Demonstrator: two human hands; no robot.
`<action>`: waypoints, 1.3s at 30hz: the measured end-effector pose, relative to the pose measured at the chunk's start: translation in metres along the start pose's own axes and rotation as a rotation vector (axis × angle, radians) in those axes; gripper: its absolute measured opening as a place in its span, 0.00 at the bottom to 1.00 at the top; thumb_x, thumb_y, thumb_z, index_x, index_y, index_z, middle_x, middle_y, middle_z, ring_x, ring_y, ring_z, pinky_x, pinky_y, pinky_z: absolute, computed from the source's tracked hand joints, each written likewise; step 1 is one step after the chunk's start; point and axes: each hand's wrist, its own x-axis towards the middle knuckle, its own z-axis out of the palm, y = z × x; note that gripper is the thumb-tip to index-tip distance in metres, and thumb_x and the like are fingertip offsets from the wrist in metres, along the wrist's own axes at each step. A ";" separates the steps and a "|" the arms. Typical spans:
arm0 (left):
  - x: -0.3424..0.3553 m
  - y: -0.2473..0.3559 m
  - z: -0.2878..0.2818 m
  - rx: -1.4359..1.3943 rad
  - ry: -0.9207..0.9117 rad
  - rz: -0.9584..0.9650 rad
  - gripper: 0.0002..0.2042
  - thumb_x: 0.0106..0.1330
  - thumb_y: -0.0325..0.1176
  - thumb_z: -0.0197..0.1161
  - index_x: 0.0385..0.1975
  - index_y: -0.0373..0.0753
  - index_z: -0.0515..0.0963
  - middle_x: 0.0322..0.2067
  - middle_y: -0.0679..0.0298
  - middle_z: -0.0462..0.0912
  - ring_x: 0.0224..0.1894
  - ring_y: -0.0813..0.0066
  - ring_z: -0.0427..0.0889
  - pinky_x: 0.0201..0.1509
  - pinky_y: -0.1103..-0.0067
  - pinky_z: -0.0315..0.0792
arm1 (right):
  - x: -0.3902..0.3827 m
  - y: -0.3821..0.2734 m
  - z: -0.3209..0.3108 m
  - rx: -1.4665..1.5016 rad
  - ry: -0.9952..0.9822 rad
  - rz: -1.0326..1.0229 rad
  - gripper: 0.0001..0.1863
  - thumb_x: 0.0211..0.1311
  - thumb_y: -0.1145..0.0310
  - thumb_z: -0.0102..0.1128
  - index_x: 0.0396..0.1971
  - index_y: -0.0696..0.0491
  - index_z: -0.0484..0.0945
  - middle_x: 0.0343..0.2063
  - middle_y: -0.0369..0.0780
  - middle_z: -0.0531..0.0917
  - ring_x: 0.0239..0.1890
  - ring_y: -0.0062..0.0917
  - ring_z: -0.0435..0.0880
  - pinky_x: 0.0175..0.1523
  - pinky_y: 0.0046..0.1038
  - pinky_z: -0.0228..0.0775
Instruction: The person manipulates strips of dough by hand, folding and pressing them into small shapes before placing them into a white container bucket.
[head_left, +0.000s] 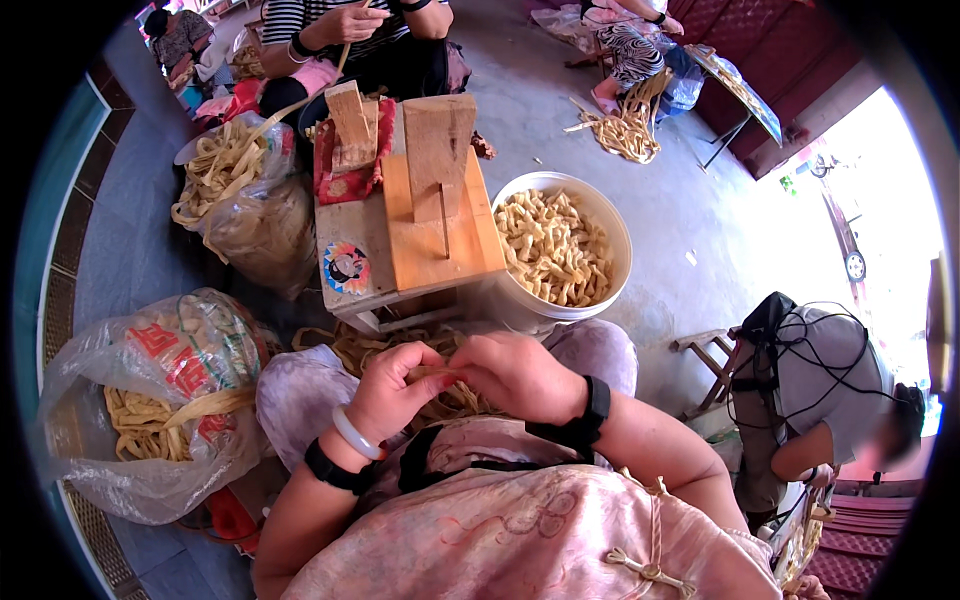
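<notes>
Over my lap, my left hand and my right hand meet with fingertips pinched together. Between them shows a short bit of a flat tan strip, mostly covered by the fingers. More tan strips lie loosely below and behind my hands. Beyond the hands is a small low table bearing a wooden block with an upright wooden board. To its right, a white bucket holds many short twisted or knotted tan pieces.
A clear plastic bag with tan strips lies at my left; another bag of strips sits farther off. Across the table sits a person in stripes. A wooden stool and a bending person are at right. Strips lie on the far floor.
</notes>
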 end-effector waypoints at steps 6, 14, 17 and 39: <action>0.006 0.006 -0.023 -0.952 -0.044 -0.011 0.06 0.64 0.33 0.56 0.32 0.37 0.74 0.20 0.70 0.69 0.21 0.79 0.65 0.30 0.80 0.58 | 0.017 0.001 -0.033 -0.486 0.045 -0.254 0.13 0.52 0.74 0.58 0.41 0.54 0.76 0.23 0.36 0.78 0.24 0.31 0.79 0.29 0.33 0.70; 0.008 0.028 0.012 0.756 -0.009 0.405 0.13 0.60 0.23 0.57 0.46 0.35 0.76 0.43 0.54 0.79 0.44 0.61 0.80 0.48 0.75 0.73 | -0.006 0.007 0.002 -0.202 -0.023 -0.250 0.12 0.50 0.74 0.60 0.37 0.54 0.73 0.27 0.39 0.77 0.27 0.34 0.77 0.33 0.34 0.69; 0.007 -0.002 0.003 0.181 -0.378 0.069 0.11 0.63 0.25 0.57 0.45 0.35 0.76 0.39 0.57 0.79 0.38 0.66 0.80 0.44 0.74 0.73 | -0.011 0.006 0.005 -0.287 -0.014 -0.337 0.11 0.51 0.74 0.61 0.35 0.54 0.74 0.27 0.39 0.77 0.27 0.34 0.77 0.34 0.33 0.69; 0.018 -0.010 0.003 -0.620 -0.084 -0.377 0.11 0.65 0.27 0.62 0.47 0.36 0.76 0.40 0.74 0.76 0.41 0.86 0.74 0.47 0.86 0.67 | 0.003 0.018 0.012 -0.042 0.256 0.225 0.14 0.45 0.83 0.58 0.34 0.56 0.71 0.29 0.46 0.74 0.33 0.44 0.77 0.36 0.36 0.72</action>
